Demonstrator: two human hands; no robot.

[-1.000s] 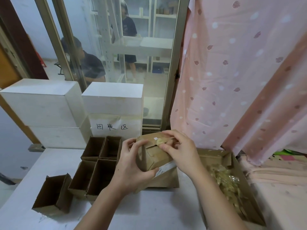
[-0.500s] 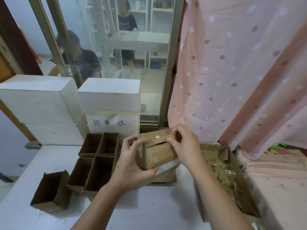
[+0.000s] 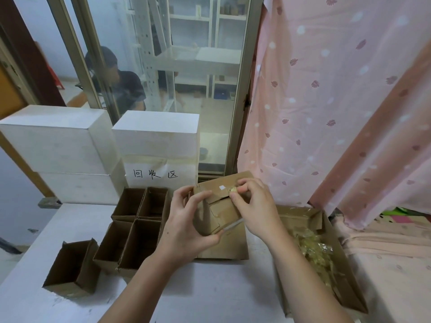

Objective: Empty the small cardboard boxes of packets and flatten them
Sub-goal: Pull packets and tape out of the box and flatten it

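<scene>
The left hand [image 3: 186,220] grips a small brown cardboard box [image 3: 219,206]. The right hand [image 3: 254,206] pinches crumpled yellowish tape [image 3: 233,190] at its far top flap. Opening looks underway; next, probably peel it free.

Left hand [image 3: 186,220] clasping, right hand [image 3: 254,206] pinching

One head-worn view, forward and downward.
It looks from close above onto a white table [image 3: 210,294], facing a glass window [image 3: 168,78].
</scene>
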